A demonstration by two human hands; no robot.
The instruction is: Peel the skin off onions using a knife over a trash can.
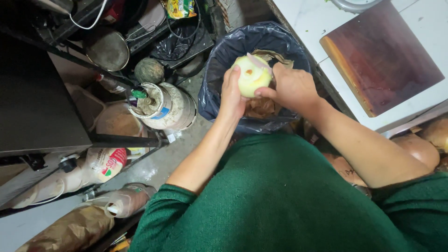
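Head view: left hand (232, 95) cups the peeled onion (252, 74) over the bin (219, 65), grip wrapped around it; right hand (291, 86) pinches its skin.

A yellow-green snack packet (181, 8) lies well above the fingers; a red-and-white labelled bottle (105, 165) lies far lower left.

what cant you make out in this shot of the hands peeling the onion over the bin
- Head view: the underside of the onion is covered by the left hand and right hand.
- Head view: the bottom of the bin is hidden by the hands and by peelings.
- Head view: the cutting board is cut off by the top edge.
- Head view: the shelf items at upper left are too dark to identify.
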